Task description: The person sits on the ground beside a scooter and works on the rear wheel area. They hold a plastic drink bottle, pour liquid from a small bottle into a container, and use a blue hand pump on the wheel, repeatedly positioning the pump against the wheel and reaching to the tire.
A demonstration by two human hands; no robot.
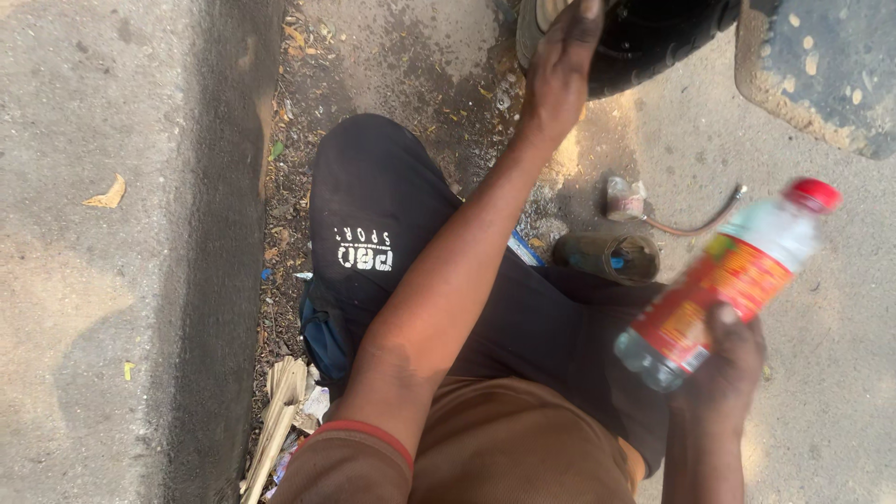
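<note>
The right hand was wrapped around the lower part of a clear plastic bottle, fingers closed about its base, the thumb lying up against the label. The bottle was tilted, its red cap pointing up and to the right, away from the body. Most of its middle was covered by a red and orange label with a patch of green near the shoulder; the plastic above and below the label showed clear (whether any liquid was inside could not be told). It hung in the air above the concrete ground, to the right of the person's knee in dark trousers.

The left hand reached forward and rested on a black tyre at the top of the view, fingers laid flat against the rubber and loosely spread, gripping nothing.

On the ground between the arms lay a dark, dirty tin, a small crumpled wrapper and a thin bent hose.
</note>
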